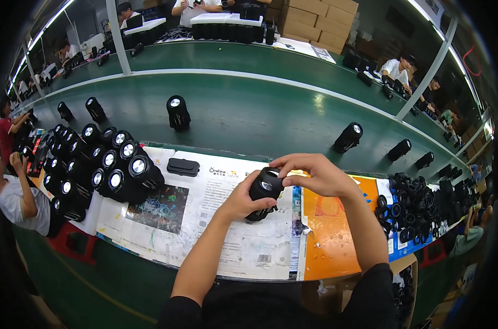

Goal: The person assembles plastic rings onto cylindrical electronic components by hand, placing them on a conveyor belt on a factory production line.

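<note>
A black cylindrical speaker stands on the paper-covered bench in front of me, its dark top facing up and toward me. My left hand is closed round its left side, thumb across the front. From the right, my right hand pinches the top rim with thumb and fingers. Whether a separate ring sits under those fingertips I cannot tell. Left of the hands lies a flat black oblong part. A crowd of similar black speakers with shiny silver ends stands farther left.
Black rubber rings are heaped on the right, beside an orange sheet. Beyond the bench, a green conveyor carries spaced speakers, including one upright speaker. A red stool stands lower left. Other people work left, right and across.
</note>
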